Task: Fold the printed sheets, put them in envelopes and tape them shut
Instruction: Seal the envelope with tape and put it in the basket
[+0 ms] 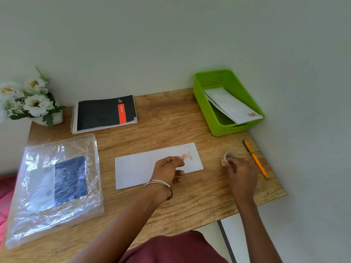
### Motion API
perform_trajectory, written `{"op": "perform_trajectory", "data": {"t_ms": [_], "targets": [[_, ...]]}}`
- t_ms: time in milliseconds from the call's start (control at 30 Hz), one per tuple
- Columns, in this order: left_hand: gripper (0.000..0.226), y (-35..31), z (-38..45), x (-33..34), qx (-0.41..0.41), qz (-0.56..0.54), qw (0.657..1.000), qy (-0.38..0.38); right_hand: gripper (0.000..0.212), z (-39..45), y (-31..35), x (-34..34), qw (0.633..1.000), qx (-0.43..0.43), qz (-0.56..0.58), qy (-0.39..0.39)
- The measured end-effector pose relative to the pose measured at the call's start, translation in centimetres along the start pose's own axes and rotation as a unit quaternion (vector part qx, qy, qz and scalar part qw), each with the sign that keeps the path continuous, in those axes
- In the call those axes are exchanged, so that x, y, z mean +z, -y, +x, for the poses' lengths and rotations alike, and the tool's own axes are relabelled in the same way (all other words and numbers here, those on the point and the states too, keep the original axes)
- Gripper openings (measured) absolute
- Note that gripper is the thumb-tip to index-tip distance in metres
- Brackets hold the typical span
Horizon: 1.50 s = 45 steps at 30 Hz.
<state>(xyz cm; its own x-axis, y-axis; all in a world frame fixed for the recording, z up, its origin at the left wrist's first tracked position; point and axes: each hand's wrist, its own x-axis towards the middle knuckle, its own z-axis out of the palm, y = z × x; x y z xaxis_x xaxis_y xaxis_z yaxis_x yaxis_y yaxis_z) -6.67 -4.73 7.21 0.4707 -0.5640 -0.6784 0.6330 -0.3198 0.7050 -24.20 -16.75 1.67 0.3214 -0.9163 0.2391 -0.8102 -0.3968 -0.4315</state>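
at back r: green basket (207, 109) w/ envelopes (230, 105), maybe two. r hand (240, 172) grips tape roll (228, 156); l hand (168, 170) fingers curled, pinching unclear.

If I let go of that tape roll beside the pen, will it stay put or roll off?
The tape roll seems to stand on its edge under the right hand, so it may well roll once released. It looks small and hollow, probably light and easily nudged. The pen lies nearby and might stop it.
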Motion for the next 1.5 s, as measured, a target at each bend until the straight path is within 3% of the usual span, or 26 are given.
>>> {"op": "perform_trajectory", "data": {"t_ms": [167, 267, 367, 433, 533, 800, 900, 1000, 1200, 1300, 1500], "targets": [[0.003, -0.2, 0.1, 0.1, -0.038, -0.039, 0.998, -0.015, 0.025, -0.9, 1.0, -0.4, 0.998, -0.012, -0.027, -0.058], [0.004, -0.1, 0.1, 0.3, -0.054, -0.050, 0.997, -0.018, 0.024, -1.3, 3.0, -1.6, 0.991, 0.015, 0.121, -0.046], [0.004, 0.0, 0.0, 0.7, -0.074, -0.067, 0.995, -0.019, 0.016, -2.1, 6.4, -2.6, 0.916, 0.123, 0.374, 0.073], [0.004, 0.0, -0.2, 1.0, -0.090, -0.079, 0.993, -0.015, 0.015, -2.5, 8.0, -2.4, 0.873, 0.153, 0.442, 0.141], [0.007, 0.1, -0.5, 1.2, -0.110, -0.096, 0.989, -0.001, 0.015, -2.6, 9.7, -1.7, 0.838, 0.170, 0.487, 0.178], [0.006, 0.4, -0.4, 1.5, -0.127, -0.120, 0.984, 0.018, 0.010, -1.4, 10.6, -0.5, 0.785, 0.243, 0.539, 0.183], [0.009, 0.9, 0.4, 1.4, -0.079, -0.044, 0.996, -0.024, 0.005, 0.0, 9.8, -0.2, 0.807, 0.235, 0.503, 0.199], [0.014, 1.4, 1.5, 1.0, 0.048, 0.085, 0.993, -0.074, 0.015, 2.0, 8.4, 0.5, 0.853, 0.210, 0.418, 0.230], [0.012, 0.4, 4.1, 0.5, 0.249, 0.306, 0.913, -0.105, 0.020, 5.9, 7.7, 1.6, 0.922, 0.104, 0.225, 0.298], [0.011, 0.2, 5.6, 0.9, 0.285, 0.369, 0.880, -0.096, 0.026, 7.2, 8.1, 1.8, 0.928, 0.068, 0.168, 0.327], [0.012, 0.5, 7.1, 2.0, 0.288, 0.399, 0.865, -0.099, 0.035, 8.4, 8.1, 3.1, 0.930, 0.033, 0.095, 0.353]]}}
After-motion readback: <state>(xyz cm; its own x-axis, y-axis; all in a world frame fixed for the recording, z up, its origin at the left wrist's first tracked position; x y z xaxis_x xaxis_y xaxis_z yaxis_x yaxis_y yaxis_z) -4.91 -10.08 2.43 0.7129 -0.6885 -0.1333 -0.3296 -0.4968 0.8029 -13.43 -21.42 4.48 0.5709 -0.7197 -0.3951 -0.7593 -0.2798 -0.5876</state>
